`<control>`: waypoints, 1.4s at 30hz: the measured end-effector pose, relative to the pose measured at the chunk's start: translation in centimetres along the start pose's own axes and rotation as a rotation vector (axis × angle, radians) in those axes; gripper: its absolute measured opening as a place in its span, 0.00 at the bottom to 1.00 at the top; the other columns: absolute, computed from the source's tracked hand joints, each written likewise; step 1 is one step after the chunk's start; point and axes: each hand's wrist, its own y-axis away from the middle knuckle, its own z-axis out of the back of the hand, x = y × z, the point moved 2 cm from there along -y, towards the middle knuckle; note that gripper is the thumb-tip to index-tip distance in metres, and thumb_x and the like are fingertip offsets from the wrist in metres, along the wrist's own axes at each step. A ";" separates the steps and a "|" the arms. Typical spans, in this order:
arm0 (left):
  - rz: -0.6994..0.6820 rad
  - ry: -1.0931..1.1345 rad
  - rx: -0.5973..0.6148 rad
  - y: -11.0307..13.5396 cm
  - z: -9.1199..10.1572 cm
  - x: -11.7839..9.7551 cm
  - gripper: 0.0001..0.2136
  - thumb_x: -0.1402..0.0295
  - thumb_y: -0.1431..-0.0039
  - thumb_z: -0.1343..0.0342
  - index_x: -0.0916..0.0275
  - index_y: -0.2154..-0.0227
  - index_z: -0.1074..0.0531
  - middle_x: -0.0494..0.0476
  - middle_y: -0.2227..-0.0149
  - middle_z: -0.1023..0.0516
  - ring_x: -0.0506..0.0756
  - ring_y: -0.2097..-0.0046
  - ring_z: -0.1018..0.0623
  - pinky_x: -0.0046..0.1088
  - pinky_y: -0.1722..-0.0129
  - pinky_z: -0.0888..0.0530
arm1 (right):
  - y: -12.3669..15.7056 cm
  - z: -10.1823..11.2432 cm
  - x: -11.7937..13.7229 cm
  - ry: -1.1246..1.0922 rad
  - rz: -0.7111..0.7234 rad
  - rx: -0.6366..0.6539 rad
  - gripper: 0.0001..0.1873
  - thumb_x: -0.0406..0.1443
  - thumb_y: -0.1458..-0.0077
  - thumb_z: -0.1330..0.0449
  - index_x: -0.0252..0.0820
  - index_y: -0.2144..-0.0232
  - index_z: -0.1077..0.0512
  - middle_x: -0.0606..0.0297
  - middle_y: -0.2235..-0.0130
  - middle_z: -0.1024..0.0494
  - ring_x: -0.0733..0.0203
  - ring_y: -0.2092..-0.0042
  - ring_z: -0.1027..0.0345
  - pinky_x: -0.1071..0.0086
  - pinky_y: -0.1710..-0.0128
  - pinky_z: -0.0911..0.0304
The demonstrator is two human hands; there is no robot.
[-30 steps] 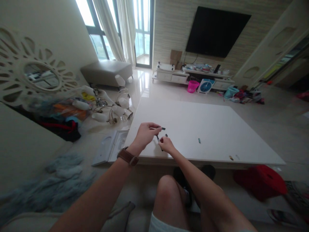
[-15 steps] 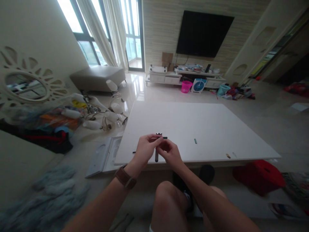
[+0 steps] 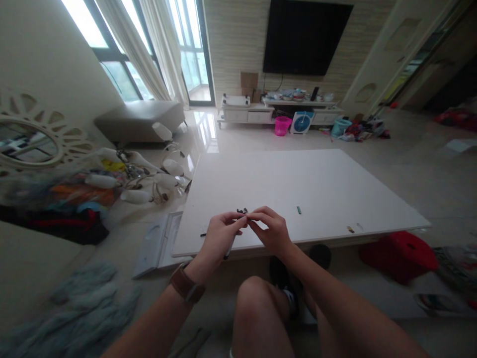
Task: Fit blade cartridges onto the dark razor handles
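Observation:
My left hand, with a brown strap at the wrist, is closed around a small razor-like tool with a dark handle and a shiny metal head. The handle slants down below the palm and the head pokes out past the fingertips. My right hand pinches at the head, its fingertips meeting those of the left; what they grip is hidden. Both hands are above the near edge of a white table. On it lie a small green piece and a thin black piece.
A brown-and-black bit and a clear bit lie near the table's right front edge. An open white case sits at the left edge, beside a chandelier. A red stool stands at the right.
The tool's handle has swung from upright to slanting down under my left palm. My right fingers have moved from beside the handle up to the head. The view has shifted slightly.

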 end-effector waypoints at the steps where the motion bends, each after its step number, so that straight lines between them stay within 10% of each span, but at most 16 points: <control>1: 0.002 -0.004 0.000 0.0 0.0 0.1 0.14 0.61 0.57 0.31 0.67 0.70 0.19 0.61 0.71 0.18 0.55 0.66 0.22 0.27 0.69 0.28 | 0.1 0.0 -0.2 0.010 0.005 0.009 0.11 0.30 0.40 0.38 0.47 0.57 0.23 0.61 0.63 0.22 0.60 0.60 0.27 0.66 0.60 0.29; 11: 0.058 0.101 -0.009 -0.3 -0.2 0.8 0.15 0.59 0.54 0.34 0.68 0.69 0.19 0.63 0.67 0.18 0.57 0.64 0.20 0.29 0.67 0.27 | 0.6 0.4 -0.6 -0.008 -0.025 0.055 0.09 0.32 0.39 0.40 0.45 0.58 0.21 0.60 0.64 0.19 0.61 0.64 0.26 0.68 0.64 0.31; 25: 0.005 0.059 -0.055 -0.3 -0.1 0.8 0.14 0.59 0.51 0.40 0.67 0.79 0.25 0.63 0.69 0.19 0.50 0.75 0.26 0.24 0.77 0.36 | 1.3 -1.2 -3.5 -0.677 -0.833 -0.263 0.12 0.43 0.51 0.31 0.40 0.72 0.21 0.63 0.72 0.20 0.64 0.73 0.31 0.68 0.71 0.37; 35: -0.003 0.104 -0.070 -0.3 -0.2 1.0 0.12 0.62 0.52 0.38 0.61 0.74 0.36 0.57 0.70 0.20 0.50 0.78 0.25 0.23 0.79 0.37 | 1.3 -1.9 -3.4 -0.825 -0.978 -0.325 0.13 0.42 0.60 0.26 0.40 0.74 0.21 0.63 0.73 0.20 0.65 0.73 0.31 0.71 0.72 0.40; 42: 0.006 0.050 -0.063 -0.5 -0.2 1.3 0.13 0.61 0.50 0.42 0.65 0.66 0.27 0.56 0.70 0.21 0.49 0.77 0.27 0.24 0.77 0.39 | 1.3 -1.6 -3.2 -0.817 -0.993 -0.318 0.14 0.42 0.63 0.26 0.39 0.75 0.21 0.63 0.73 0.20 0.64 0.73 0.30 0.71 0.73 0.39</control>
